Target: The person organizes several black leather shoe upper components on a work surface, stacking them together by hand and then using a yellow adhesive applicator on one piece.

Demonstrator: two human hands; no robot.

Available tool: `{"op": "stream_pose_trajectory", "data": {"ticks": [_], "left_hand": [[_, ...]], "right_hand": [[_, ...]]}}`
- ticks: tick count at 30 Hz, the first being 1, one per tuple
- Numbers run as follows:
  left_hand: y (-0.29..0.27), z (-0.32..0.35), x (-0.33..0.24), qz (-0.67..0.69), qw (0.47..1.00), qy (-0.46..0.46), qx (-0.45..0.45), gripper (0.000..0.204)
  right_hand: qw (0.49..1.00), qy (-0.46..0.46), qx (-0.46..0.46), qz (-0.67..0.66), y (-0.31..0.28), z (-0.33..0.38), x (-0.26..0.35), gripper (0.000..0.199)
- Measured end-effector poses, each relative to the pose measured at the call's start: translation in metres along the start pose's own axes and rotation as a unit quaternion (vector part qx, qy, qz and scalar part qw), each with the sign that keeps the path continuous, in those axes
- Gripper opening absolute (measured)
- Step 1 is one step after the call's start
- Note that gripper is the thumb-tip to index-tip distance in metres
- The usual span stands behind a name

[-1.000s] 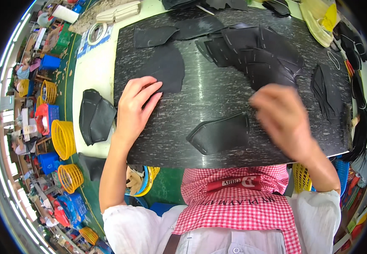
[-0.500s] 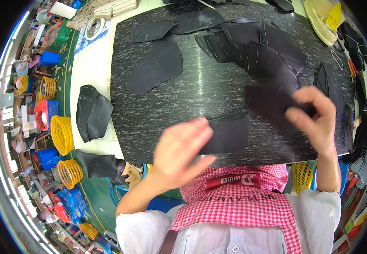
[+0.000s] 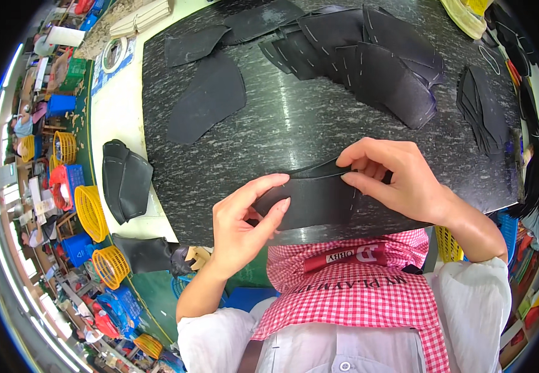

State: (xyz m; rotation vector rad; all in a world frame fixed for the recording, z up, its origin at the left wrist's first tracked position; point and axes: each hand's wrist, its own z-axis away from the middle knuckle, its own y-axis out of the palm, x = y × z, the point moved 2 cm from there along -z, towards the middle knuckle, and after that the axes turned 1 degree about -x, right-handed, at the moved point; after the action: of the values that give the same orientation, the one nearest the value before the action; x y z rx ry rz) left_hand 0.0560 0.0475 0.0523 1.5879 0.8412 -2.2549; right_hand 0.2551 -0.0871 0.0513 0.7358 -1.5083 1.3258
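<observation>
A black leather-like piece (image 3: 319, 202) lies at the front edge of the dark speckled board (image 3: 263, 130). Its upper edge shows a second layer, and small pale marks run down its right side. My left hand (image 3: 241, 217) grips its left end between thumb and fingers. At the upper right corner, my right hand (image 3: 397, 180) pinches the edge with thumb and forefinger, the other fingers curled in. Beyond my hands is an overlapping pile of black pieces (image 3: 394, 87) with pale edge marks.
Single black pieces (image 3: 210, 99) lie at the board's far left. A narrow stack (image 3: 481, 112) rests at the right. Another black stack (image 3: 126, 180) sits on the pale tabletop to the left, near a tape roll (image 3: 115, 55). Yellow baskets (image 3: 91, 213) stand on the floor.
My right hand has moved left and closed on the front piece; the dark piece it held is no longer in it. My left hand has gone from spread fingers to gripping the left end.
</observation>
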Motion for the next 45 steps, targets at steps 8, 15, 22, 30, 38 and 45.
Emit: {"op": "stream_pose_trajectory", "data": {"ticks": [8, 15, 22, 30, 38, 45], "left_hand": [[0.003, 0.003, 0.003, -0.05, 0.997, 0.062, -0.013, 0.035], [0.008, -0.001, -0.005, -0.136, 0.979, 0.15, -0.015, 0.036], [0.006, 0.004, -0.002, -0.165, 0.972, 0.164, -0.029, 0.036], [-0.005, 0.013, 0.004, 0.008, 0.998, 0.005, -0.063, 0.039], [-0.011, 0.001, -0.004, -0.283, 0.949, 0.136, -0.028, 0.032], [-0.072, -0.063, -0.01, -0.441, 0.836, 0.302, -0.128, 0.027]], "right_hand": [[1.0, -0.006, -0.012, 0.024, 0.003, 0.002, 0.002, 0.019], [0.984, -0.097, -0.035, 0.146, 0.003, 0.003, 0.006, 0.022], [0.977, -0.154, -0.07, 0.131, -0.022, 0.009, 0.026, 0.015], [0.953, -0.231, 0.063, 0.185, 0.029, 0.016, 0.009, 0.022], [0.935, -0.205, 0.098, 0.272, 0.032, 0.01, 0.021, 0.039], [0.908, -0.131, -0.207, 0.34, -0.05, -0.006, 0.019, 0.035]]}}
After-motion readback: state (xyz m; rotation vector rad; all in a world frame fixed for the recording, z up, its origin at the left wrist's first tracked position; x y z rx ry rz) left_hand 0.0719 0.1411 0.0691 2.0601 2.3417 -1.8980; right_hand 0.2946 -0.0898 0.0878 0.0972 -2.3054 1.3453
